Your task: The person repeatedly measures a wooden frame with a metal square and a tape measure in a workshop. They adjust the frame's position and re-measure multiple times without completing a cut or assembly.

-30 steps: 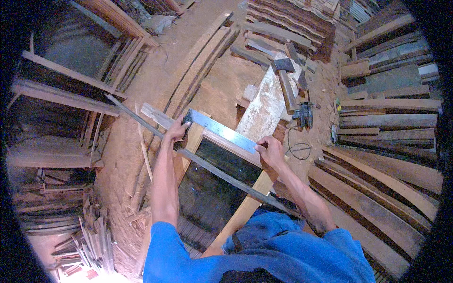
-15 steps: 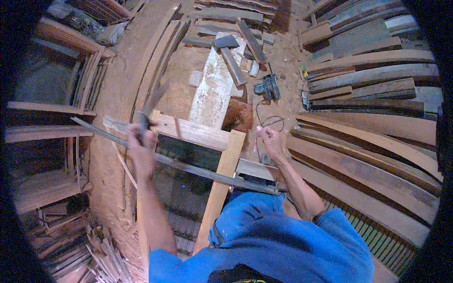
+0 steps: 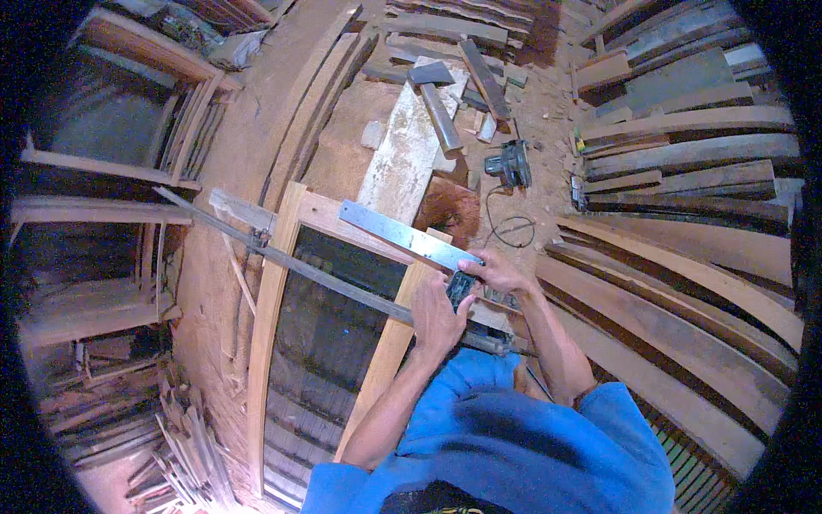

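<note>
A try square point(image 3: 402, 237) with a flat metal blade and a dark stock point(image 3: 461, 291) is in both my hands, near the right corner of a wooden frame point(image 3: 274, 343). My left hand point(image 3: 437, 315) is closed around the stock. My right hand point(image 3: 499, 276) grips the square where the blade meets the stock. The blade points up and left over the frame's far rail point(image 3: 321, 210). A long, narrow metal bar clamp point(image 3: 342, 293) lies across the frame below the blade.
Beyond the frame lies a whitish board point(image 3: 396, 163) with a mallet point(image 3: 437, 111) on it. A dark corded power tool point(image 3: 509, 163) stands on the dusty ground to its right. Timber planks point(image 3: 685, 223) are stacked at right; wooden frames point(image 3: 111, 210) stand at left.
The try square has come from the frame's left corner to the right one with my left hand. My right hand has also taken hold of it; the small red-tipped thing there no longer shows.
</note>
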Action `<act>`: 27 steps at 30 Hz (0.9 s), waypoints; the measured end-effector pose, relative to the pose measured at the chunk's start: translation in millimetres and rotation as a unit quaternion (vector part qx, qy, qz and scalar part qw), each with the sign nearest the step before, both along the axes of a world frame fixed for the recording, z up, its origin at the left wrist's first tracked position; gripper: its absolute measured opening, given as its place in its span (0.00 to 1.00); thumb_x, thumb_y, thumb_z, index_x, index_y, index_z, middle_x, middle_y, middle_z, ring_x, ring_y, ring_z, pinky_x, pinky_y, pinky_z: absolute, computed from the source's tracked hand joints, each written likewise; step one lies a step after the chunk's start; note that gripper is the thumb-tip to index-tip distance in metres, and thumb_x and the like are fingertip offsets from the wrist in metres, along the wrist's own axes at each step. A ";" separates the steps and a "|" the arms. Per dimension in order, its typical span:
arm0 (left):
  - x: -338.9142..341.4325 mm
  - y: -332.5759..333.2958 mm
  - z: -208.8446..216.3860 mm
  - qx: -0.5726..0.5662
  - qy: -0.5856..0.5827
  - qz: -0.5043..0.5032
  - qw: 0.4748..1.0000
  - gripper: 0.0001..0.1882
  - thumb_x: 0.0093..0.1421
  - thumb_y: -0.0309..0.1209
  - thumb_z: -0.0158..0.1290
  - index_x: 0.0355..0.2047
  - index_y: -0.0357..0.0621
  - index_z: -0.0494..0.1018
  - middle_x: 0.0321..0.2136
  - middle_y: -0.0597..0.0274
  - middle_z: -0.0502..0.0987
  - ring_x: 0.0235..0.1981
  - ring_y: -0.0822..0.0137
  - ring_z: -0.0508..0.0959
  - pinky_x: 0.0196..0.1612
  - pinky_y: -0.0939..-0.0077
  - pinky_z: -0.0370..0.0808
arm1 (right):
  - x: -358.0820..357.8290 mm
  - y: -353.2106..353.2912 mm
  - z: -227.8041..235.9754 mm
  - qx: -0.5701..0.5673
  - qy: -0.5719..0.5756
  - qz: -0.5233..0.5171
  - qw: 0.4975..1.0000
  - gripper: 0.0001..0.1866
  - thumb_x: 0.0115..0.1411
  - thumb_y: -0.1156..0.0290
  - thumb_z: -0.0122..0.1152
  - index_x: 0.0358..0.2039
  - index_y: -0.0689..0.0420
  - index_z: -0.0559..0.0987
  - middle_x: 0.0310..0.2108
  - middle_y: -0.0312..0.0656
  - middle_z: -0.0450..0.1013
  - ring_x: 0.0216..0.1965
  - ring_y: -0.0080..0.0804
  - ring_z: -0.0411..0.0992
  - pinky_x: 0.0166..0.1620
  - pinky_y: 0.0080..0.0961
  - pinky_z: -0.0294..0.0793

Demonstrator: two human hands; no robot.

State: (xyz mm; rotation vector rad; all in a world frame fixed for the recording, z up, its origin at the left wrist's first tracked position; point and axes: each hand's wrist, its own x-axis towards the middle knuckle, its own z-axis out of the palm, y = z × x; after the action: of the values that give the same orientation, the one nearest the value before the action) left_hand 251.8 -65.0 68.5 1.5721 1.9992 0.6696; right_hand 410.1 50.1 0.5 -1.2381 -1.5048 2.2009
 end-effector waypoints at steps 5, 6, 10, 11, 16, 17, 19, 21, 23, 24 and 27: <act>-34.6 -11.5 4.1 -0.021 0.147 -0.029 0.989 0.47 0.49 0.51 0.73 0.60 0.38 0.65 0.61 0.36 0.66 0.63 0.36 0.66 0.63 0.41 0.64 | 7.7 21.3 -37.9 -0.035 -0.002 0.072 0.997 0.25 0.71 0.46 0.64 0.51 0.57 0.82 0.30 0.27 0.74 0.27 0.15 0.71 0.30 0.18 0.72; -40.1 -13.8 5.8 -0.037 0.159 -0.024 0.986 0.48 0.48 0.52 0.74 0.60 0.38 0.65 0.61 0.36 0.66 0.63 0.36 0.66 0.65 0.41 0.63 | 6.3 23.3 -41.2 -0.030 -0.009 0.088 0.996 0.25 0.70 0.46 0.64 0.51 0.56 0.82 0.29 0.27 0.74 0.26 0.15 0.71 0.30 0.19 0.73; -47.9 -13.6 7.1 -0.101 0.146 -0.007 0.984 0.54 0.43 0.55 0.76 0.63 0.39 0.64 0.64 0.36 0.63 0.65 0.37 0.64 0.66 0.41 0.63 | -5.8 26.2 -44.6 -0.021 -0.029 0.071 0.997 0.23 0.69 0.46 0.66 0.44 0.57 0.80 0.27 0.29 0.75 0.24 0.16 0.71 0.26 0.19 0.71; -45.6 -10.9 5.8 -0.103 0.149 -0.013 0.983 0.56 0.42 0.56 0.76 0.64 0.41 0.63 0.65 0.36 0.63 0.66 0.37 0.64 0.67 0.42 0.63 | -9.4 25.7 -43.6 -0.013 -0.027 0.060 0.998 0.23 0.68 0.47 0.67 0.42 0.57 0.79 0.26 0.30 0.75 0.23 0.17 0.71 0.25 0.20 0.71; -30.6 11.5 -6.3 -0.092 0.153 -0.031 0.983 0.59 0.42 0.56 0.76 0.70 0.47 0.61 0.66 0.39 0.62 0.67 0.38 0.63 0.67 0.43 0.65 | -24.5 19.6 -35.7 -0.004 -0.041 -0.013 0.999 0.21 0.68 0.51 0.69 0.37 0.56 0.75 0.25 0.31 0.74 0.21 0.17 0.71 0.21 0.20 0.69; -29.8 14.5 -8.6 -0.108 0.156 -0.030 0.981 0.60 0.42 0.55 0.75 0.72 0.48 0.59 0.66 0.40 0.62 0.66 0.39 0.64 0.66 0.43 0.66 | -25.7 18.1 -34.6 0.002 -0.040 -0.023 0.999 0.20 0.68 0.52 0.69 0.38 0.56 0.74 0.25 0.31 0.74 0.20 0.17 0.71 0.21 0.20 0.68; -29.2 19.3 -12.7 -0.125 0.179 -0.030 0.975 0.62 0.44 0.52 0.75 0.75 0.51 0.56 0.65 0.41 0.62 0.64 0.40 0.65 0.64 0.45 0.66 | -26.8 15.8 -33.1 0.023 -0.039 -0.030 0.999 0.19 0.68 0.53 0.69 0.38 0.55 0.74 0.25 0.31 0.74 0.21 0.17 0.71 0.21 0.19 0.68; -29.3 20.1 -15.0 -0.122 0.172 -0.028 0.977 0.60 0.45 0.51 0.74 0.75 0.50 0.57 0.65 0.41 0.62 0.63 0.40 0.66 0.63 0.45 0.67 | -26.6 14.2 -33.0 0.043 -0.061 -0.020 0.997 0.18 0.68 0.54 0.69 0.38 0.55 0.75 0.25 0.32 0.74 0.21 0.17 0.72 0.21 0.19 0.68; -29.9 19.4 -15.9 -0.119 0.172 -0.027 0.977 0.58 0.46 0.50 0.73 0.75 0.50 0.58 0.65 0.40 0.62 0.62 0.41 0.66 0.63 0.45 0.67 | -26.2 13.5 -34.0 0.032 -0.026 -0.027 0.999 0.18 0.68 0.53 0.69 0.39 0.54 0.75 0.25 0.32 0.74 0.21 0.17 0.72 0.21 0.19 0.68; -30.2 18.8 -16.0 -0.118 0.175 -0.027 0.977 0.58 0.46 0.50 0.73 0.75 0.49 0.58 0.64 0.40 0.63 0.61 0.41 0.66 0.63 0.45 0.67 | -26.2 13.4 -34.7 0.023 -0.019 -0.028 0.999 0.18 0.68 0.53 0.69 0.39 0.54 0.75 0.26 0.32 0.74 0.21 0.17 0.72 0.21 0.19 0.69; -31.0 19.2 -15.9 -0.122 0.167 -0.025 0.978 0.57 0.47 0.50 0.72 0.74 0.49 0.60 0.61 0.41 0.64 0.60 0.41 0.67 0.62 0.46 0.68 | -26.4 13.9 -37.0 0.040 -0.013 -0.032 0.999 0.18 0.68 0.53 0.70 0.38 0.55 0.76 0.27 0.33 0.74 0.21 0.17 0.70 0.21 0.20 0.67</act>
State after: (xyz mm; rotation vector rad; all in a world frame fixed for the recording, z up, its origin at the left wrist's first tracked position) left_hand 220.7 -45.8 52.6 1.6596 2.1713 0.1340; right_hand 383.7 64.0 -36.5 -1.2749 -1.5254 2.0717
